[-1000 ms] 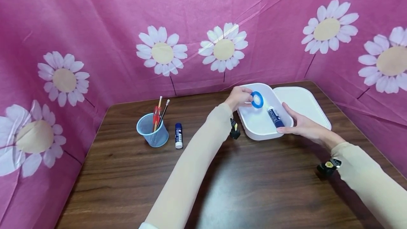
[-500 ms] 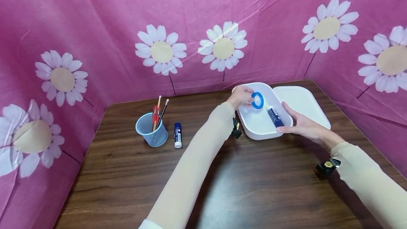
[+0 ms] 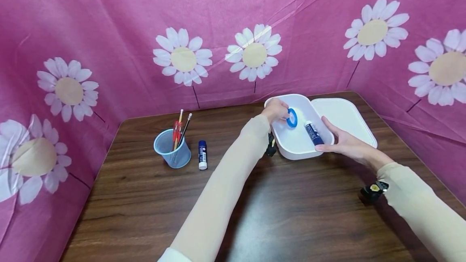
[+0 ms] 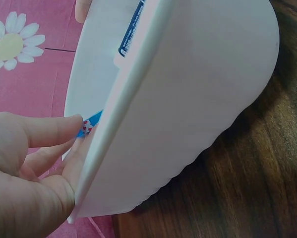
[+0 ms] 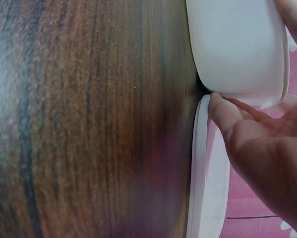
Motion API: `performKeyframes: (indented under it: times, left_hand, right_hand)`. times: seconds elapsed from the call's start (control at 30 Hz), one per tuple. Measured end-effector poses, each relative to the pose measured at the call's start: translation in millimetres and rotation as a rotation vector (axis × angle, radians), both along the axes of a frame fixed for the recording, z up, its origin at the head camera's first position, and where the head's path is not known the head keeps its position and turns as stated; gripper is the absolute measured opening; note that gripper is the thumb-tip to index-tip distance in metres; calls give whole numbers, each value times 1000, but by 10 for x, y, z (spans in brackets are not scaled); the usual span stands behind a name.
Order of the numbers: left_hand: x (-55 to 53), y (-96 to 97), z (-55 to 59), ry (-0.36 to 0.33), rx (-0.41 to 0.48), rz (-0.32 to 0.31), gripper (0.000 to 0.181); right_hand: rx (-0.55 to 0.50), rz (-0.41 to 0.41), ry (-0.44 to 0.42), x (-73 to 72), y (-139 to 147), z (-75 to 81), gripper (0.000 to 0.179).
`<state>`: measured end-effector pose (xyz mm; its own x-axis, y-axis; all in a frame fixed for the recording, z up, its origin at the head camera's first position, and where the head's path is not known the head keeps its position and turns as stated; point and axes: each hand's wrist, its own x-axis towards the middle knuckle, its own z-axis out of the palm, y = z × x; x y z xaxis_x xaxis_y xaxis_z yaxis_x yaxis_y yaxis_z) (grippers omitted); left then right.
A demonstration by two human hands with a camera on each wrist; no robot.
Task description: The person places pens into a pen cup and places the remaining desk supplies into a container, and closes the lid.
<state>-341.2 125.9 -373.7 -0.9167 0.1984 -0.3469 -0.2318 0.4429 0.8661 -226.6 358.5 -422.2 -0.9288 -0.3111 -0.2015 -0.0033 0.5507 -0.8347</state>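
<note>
A white plastic box (image 3: 300,156) stands at the back right of the table. Over its left rim reaches my left hand (image 3: 275,110), thumb and fingers pinching a blue roll of tape (image 3: 290,122) inside the box. In the left wrist view the tape's patterned side (image 4: 88,126) shows at the thumb tip, partly hidden by the box wall. Inside the box, a dark blue glue stick (image 3: 313,133) with a white end lies along the right side. My right hand (image 3: 344,142) grips the box's front right corner, thumb over the rim and fingers along the outside.
The white lid (image 3: 347,116) lies flat right beside the box, partly under the right hand. Left of the left sleeve, another glue stick (image 3: 202,157) lies on the wooden table (image 3: 284,209). A blue mesh cup (image 3: 176,159) holds pencils and red-handled scissors. A pink flowered cloth (image 3: 218,7) hangs behind.
The left hand has moved slightly lower into the box, and the tape roll has turned to a narrower view. The right hand keeps its grip on the corner.
</note>
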Motion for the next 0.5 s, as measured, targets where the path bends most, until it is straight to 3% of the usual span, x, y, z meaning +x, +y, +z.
performKeyframes:
  times: [0.27, 0.5]
  left_hand:
    - [-133, 41, -89, 13, -75, -6, 21]
    - [-61, -5, -38, -33, -98, -56, 19]
  right_hand:
    - [-1, -5, -2, -11, -17, 11, 109]
    - [-5, -4, -6, 11, -8, 9, 108]
